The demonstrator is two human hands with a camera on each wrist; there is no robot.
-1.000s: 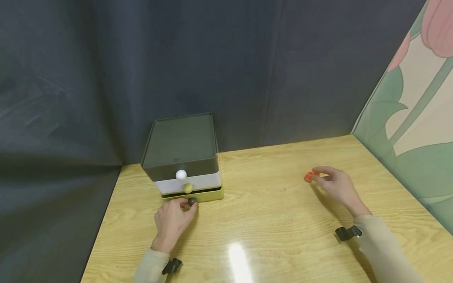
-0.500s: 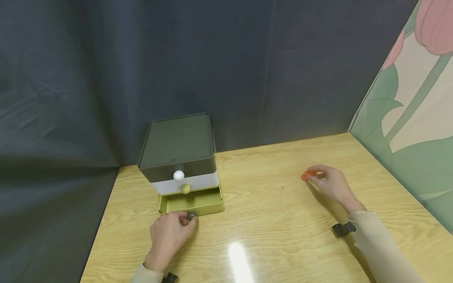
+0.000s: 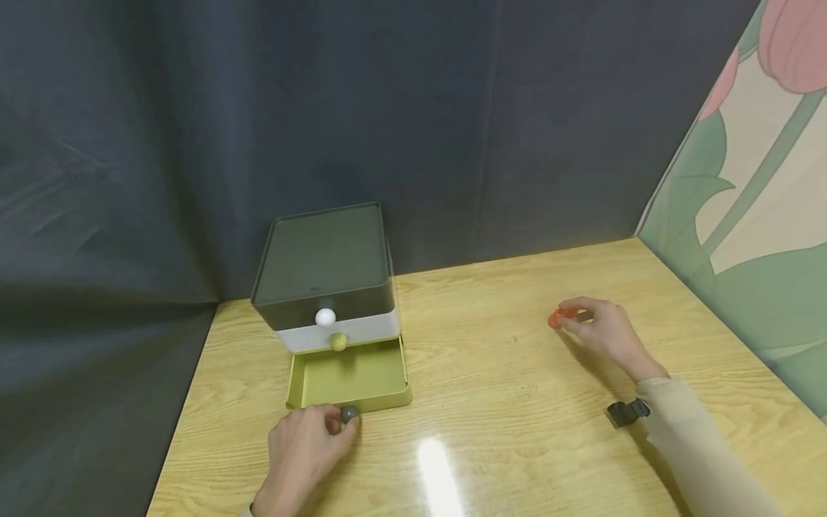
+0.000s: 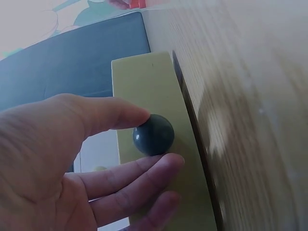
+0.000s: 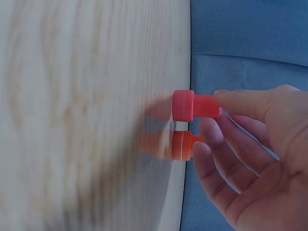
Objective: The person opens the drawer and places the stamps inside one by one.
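A pale wood-grain table (image 3: 517,402) is filling the lower half of the head view, its near edge running out of the picture, and a glare spot is washing out the grain near the middle. Toward its back left corner a small three-drawer box with a dark grey top (image 3: 323,251) is standing against the dark curtain; no brand, label or writing is showing on it. Its olive-green bottom drawer (image 3: 349,373) is standing pulled out toward the person, with its plain floor showing. The left hand (image 3: 304,449) is cut off at the wrist by the bottom edge, and its thumb and fingers (image 4: 125,187) are pinching the drawer's round dark grey knob (image 4: 154,134), smooth and ball-shaped, at the drawer's front. On the right, well apart from the box, the right hand (image 3: 607,334) is gripping a small red plastic cap-like piece (image 5: 190,106) by its narrower end between thumb and fingers, low over the table; the glossy surface is mirroring it, and its exact shape is hard to make out.
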